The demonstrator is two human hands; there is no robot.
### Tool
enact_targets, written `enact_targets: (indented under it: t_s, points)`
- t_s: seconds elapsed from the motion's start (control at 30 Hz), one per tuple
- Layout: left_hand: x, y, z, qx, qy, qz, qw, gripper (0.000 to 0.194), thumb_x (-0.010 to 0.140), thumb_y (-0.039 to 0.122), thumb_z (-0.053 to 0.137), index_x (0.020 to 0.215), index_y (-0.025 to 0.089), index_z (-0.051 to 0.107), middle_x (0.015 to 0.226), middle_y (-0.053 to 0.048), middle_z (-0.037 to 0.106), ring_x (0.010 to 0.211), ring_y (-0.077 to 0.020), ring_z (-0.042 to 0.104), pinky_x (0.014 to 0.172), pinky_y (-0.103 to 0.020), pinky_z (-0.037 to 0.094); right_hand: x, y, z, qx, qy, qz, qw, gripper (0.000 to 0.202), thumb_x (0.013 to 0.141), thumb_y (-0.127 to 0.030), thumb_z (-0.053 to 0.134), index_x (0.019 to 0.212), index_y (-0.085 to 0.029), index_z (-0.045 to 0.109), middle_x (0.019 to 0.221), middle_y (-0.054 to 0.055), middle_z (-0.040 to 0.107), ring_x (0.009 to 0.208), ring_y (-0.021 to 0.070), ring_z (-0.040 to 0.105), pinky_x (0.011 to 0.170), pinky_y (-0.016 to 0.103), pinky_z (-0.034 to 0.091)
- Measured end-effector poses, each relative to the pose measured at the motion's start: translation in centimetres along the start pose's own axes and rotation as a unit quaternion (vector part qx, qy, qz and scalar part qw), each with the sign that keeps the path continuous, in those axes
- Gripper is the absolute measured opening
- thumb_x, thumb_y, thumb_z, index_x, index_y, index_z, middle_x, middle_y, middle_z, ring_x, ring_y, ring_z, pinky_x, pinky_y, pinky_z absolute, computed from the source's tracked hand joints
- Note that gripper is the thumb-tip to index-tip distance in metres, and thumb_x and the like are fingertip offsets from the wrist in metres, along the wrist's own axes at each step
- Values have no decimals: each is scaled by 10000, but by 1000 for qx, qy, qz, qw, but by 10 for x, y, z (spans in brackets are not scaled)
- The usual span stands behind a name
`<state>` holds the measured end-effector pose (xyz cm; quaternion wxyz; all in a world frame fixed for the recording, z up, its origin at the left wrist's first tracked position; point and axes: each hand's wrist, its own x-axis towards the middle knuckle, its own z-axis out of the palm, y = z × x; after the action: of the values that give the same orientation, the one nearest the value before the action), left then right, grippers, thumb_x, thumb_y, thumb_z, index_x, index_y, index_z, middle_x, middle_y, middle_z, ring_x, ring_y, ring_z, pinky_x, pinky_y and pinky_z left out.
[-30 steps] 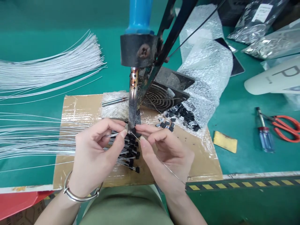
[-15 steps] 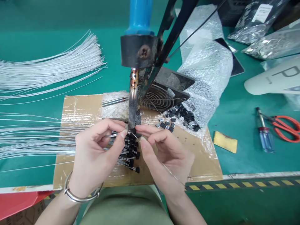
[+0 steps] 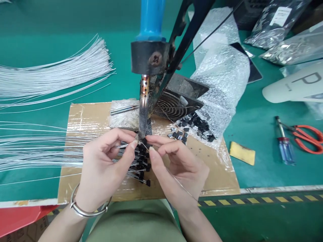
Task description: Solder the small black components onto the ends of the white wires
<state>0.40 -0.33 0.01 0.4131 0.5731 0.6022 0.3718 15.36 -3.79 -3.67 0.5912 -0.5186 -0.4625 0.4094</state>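
Note:
A soldering iron (image 3: 143, 117) with a blue handle is clamped tip down in front of me. My left hand (image 3: 107, 163) is closed in a pinch on a pale wire (image 3: 121, 146), its end just under the iron's tip. Thumb and fingers of my right hand (image 3: 179, 169) pinch a thin strand of solder wire (image 3: 182, 185), which reaches toward the tip and trails back over the wrist. The exact contact at the tip is too small to make out. Below it lie several wires ending in black connectors (image 3: 147, 183), partly hidden by my left hand.
Cardboard (image 3: 214, 174) covers the green bench. A fan (image 3: 171, 106) stands behind the iron, with loose black connectors (image 3: 199, 126) beside bubble wrap (image 3: 222, 87). A white wire bundle (image 3: 75, 69) lies left. Right are a yellow sponge (image 3: 242, 153), screwdriver (image 3: 286, 148) and red-handled cutters (image 3: 306, 139).
My right thumb has edged slightly left toward the iron's tip along with the solder wire. My left hand keeps its pinch, and the whole view has shifted a little.

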Motion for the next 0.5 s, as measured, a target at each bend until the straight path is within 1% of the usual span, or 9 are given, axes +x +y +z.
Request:
enact_targets:
  t_s: [0.2,0.37,0.5]
  points:
    - [1,0,-1,2,3,1,1000,87,868,176,744,798,227,750,884,28,806,673,-90,652,510,-205,403,-1,0,0,-4,-2,-2,1000,177,941,-88,732,857,-234,679,1157,14,829,1081,154,797,1001,273,609]
    - [2,2,1,-6,7,0,1000,96,860,169,740,781,223,745,881,23,807,655,-88,642,523,-197,425,-1,0,2,-13,0,-8,1000,178,936,-78,737,866,-235,693,1148,7,827,1092,150,793,999,262,608]
    - [1,2,1,-3,7,2,1000,88,864,165,745,798,224,750,886,21,808,674,-92,655,527,-194,431,-1,0,1,-14,-4,-15,1000,181,928,-68,734,863,-228,683,1165,26,829,1071,158,801,992,276,621]
